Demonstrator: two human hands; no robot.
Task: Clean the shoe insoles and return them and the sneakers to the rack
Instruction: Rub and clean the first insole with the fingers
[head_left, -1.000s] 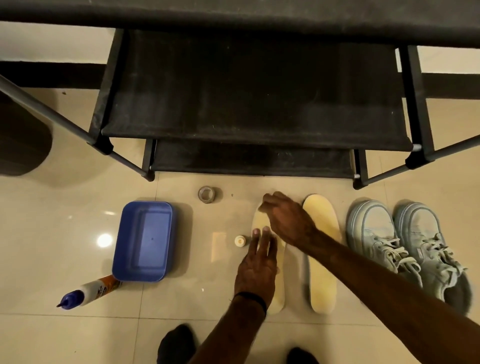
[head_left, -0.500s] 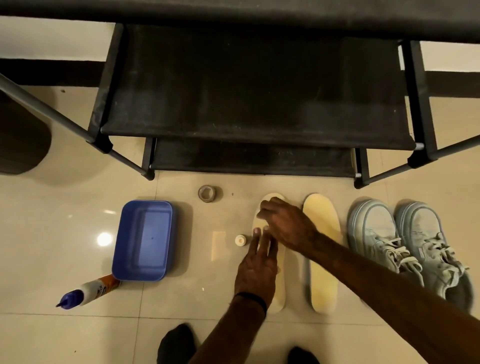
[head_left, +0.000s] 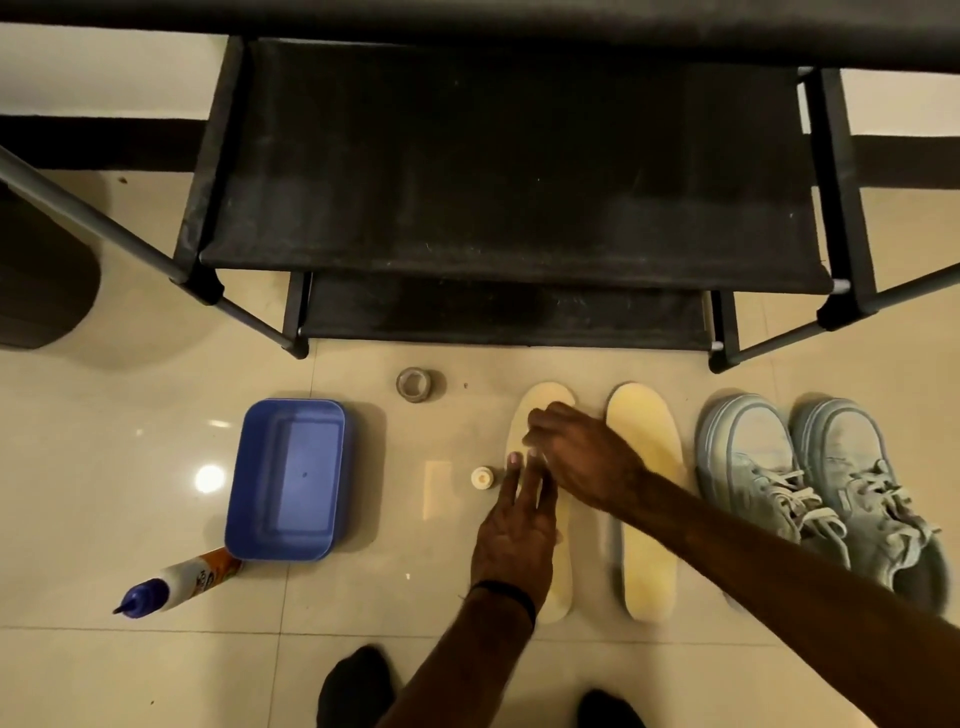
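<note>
View: looking down from head height at a glossy cream tile floor (head_left: 130, 426), with a black fabric shoe rack (head_left: 498, 171) filling the top half of the frame.
Left insole: a pale yellow insole (head_left: 563, 566) lies flat on the floor at centre, toe toward the rack; both hands cover much of it.
Right insole: a second yellow insole (head_left: 647, 499) lies just beside the first, to its right, parallel and uncovered apart from the forearm crossing its middle.
Left hand: the left hand (head_left: 514, 535) reaches up from the bottom centre, fingers straight and together, pressing flat on the left insole; a dark band circles the wrist.
Right hand: the right hand (head_left: 582, 457) comes in from the lower right, fingers curled over the toe half of the left insole; whether it pinches anything cannot be told.
Sneakers: a pair of light blue lace-up sneakers (head_left: 815, 483) stands at the right of the frame, beside the right insole, toes toward the rack.
Tub: an empty blue plastic tub (head_left: 288, 478) sits left of centre.
Bottle: a white bottle with a blue nozzle (head_left: 171, 584) lies on its side at lower left, its base against the tub.
Small items: a small white cap (head_left: 481, 476) sits just left of the left fingertips; a roll of tape (head_left: 414, 384) lies near the rack's foot.
Feet: two dark-socked feet (head_left: 358, 686) show at the bottom edge.
</note>
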